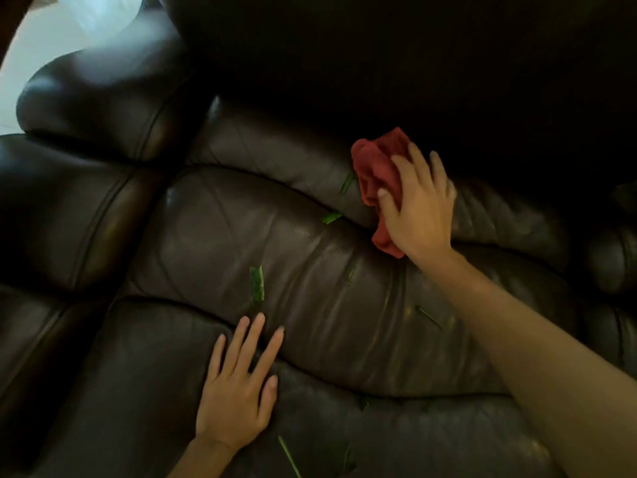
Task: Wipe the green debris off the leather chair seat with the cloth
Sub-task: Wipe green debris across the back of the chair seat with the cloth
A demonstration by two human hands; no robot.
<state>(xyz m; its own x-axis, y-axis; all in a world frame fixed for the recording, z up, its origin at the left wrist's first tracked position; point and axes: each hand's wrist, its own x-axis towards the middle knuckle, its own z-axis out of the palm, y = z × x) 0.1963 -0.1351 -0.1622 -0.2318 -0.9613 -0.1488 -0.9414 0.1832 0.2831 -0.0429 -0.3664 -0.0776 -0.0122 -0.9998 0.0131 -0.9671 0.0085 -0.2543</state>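
The dark brown leather chair seat [213, 236] fills the view, split by deep seams. Several green strips of debris lie on it: a wide piece [257, 283] mid-seat, a short piece [331, 217] by the back seam, a thin one [429, 317] beside my right forearm, and a long stem [289, 457] near the front. My right hand [418, 212] presses a bunched red cloth [374, 167] onto the rear cushion, thumb over the fabric. Fingers spread, my left hand [238, 384] lies flat on the front cushion, just below the wide green piece, holding nothing.
A padded leather armrest [100, 108] rises at the left, with pale floor [34, 39] beyond it. The chair back [379, 56] is in deep shadow at the top. A second armrest edge [613, 257] shows at the right.
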